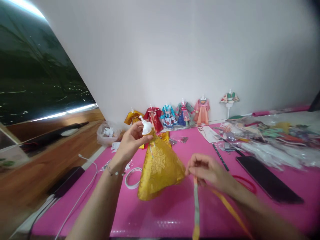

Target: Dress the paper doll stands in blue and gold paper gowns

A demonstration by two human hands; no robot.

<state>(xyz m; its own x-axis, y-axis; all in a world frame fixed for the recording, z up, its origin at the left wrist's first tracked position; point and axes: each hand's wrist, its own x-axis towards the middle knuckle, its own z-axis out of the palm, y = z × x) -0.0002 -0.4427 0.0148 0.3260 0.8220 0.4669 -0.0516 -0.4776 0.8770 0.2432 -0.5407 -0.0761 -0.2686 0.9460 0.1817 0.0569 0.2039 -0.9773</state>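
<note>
No legible text, label, brand or number is found. Printed marks are borne by a white paper sheet (208, 133) on the pink table (162, 206), but they are too small and blurred to be read.

**Hands on gold doll dress**

Left hand (130, 141) grips the white mannequin bust (146, 127) of a gold brocade paper dress (160, 168), held tilted above the pink table mat (162, 213). Right hand (206, 170) pinches thin gold ribbon strips (196, 206) beside the skirt hem. White tape roll (132, 178) lies near the left wrist.
</note>
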